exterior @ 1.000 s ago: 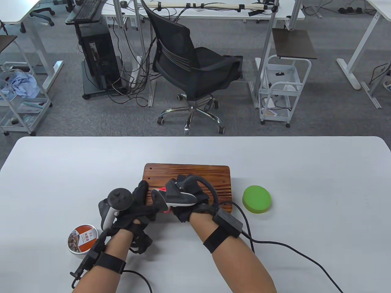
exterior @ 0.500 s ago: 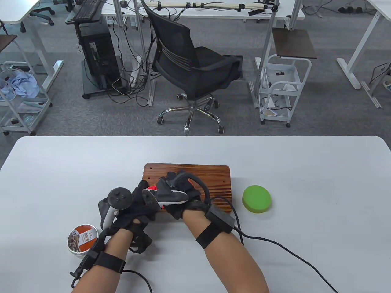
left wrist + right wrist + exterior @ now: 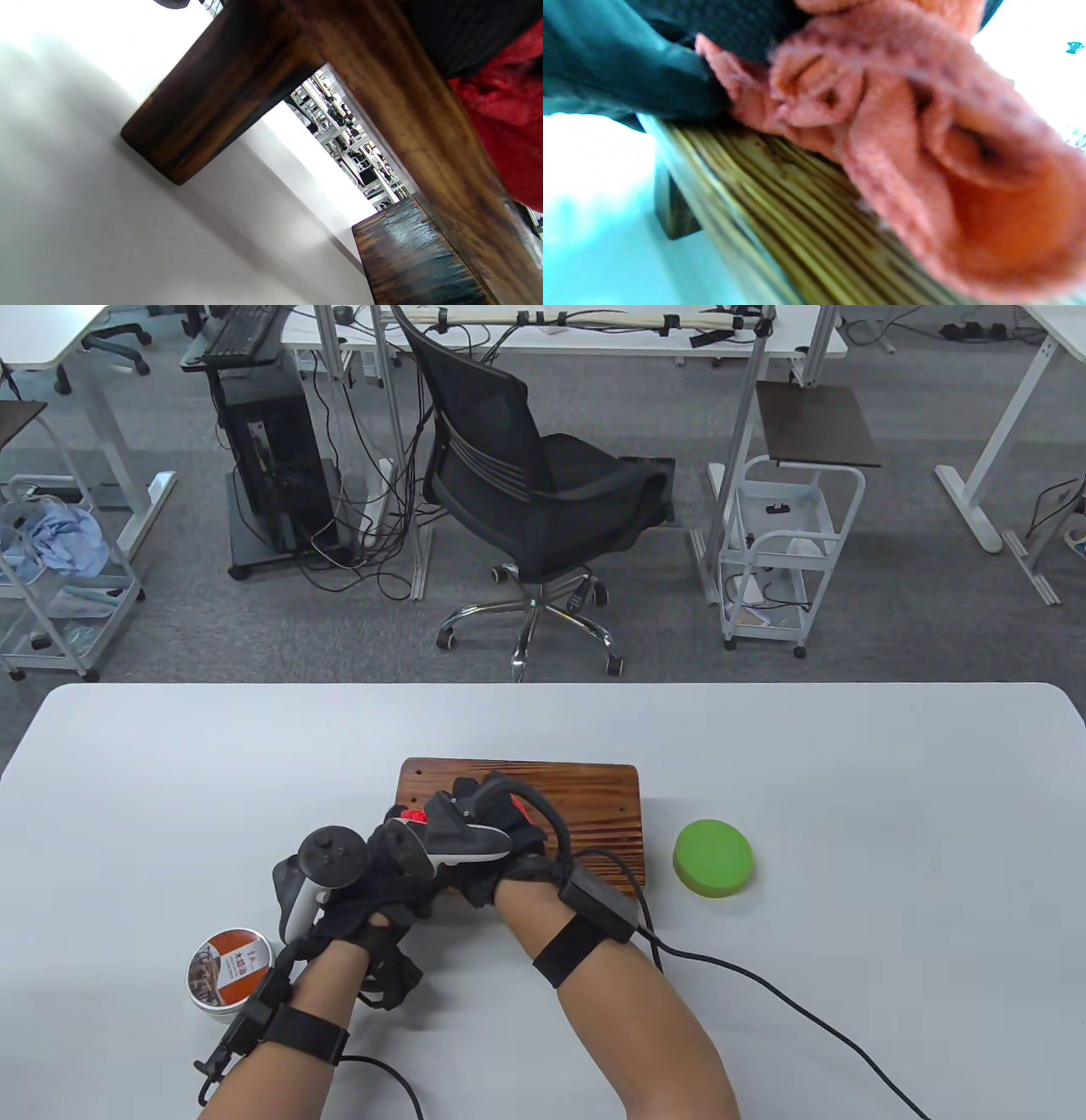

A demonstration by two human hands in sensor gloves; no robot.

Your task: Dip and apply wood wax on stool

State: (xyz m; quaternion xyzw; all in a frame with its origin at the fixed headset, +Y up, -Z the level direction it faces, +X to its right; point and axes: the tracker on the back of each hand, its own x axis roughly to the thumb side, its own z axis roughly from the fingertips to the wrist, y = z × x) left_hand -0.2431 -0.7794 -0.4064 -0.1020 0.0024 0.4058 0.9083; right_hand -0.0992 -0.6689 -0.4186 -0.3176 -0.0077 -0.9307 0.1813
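Two gloved hands low on the table (image 3: 127, 780), wax tin (image 3: 229, 969) nearest, just left of the left wrist. Left hand (image 3: 373, 891) rests against the stool (image 3: 585, 802) at its near left edge; can't tell how its fingers lie. Right hand (image 3: 484, 836) presses a bunched red cloth (image 3: 925, 169) onto the stool's left top, fingers closed on it; green sponge (image 3: 713, 858) sits right of the stool, apart.
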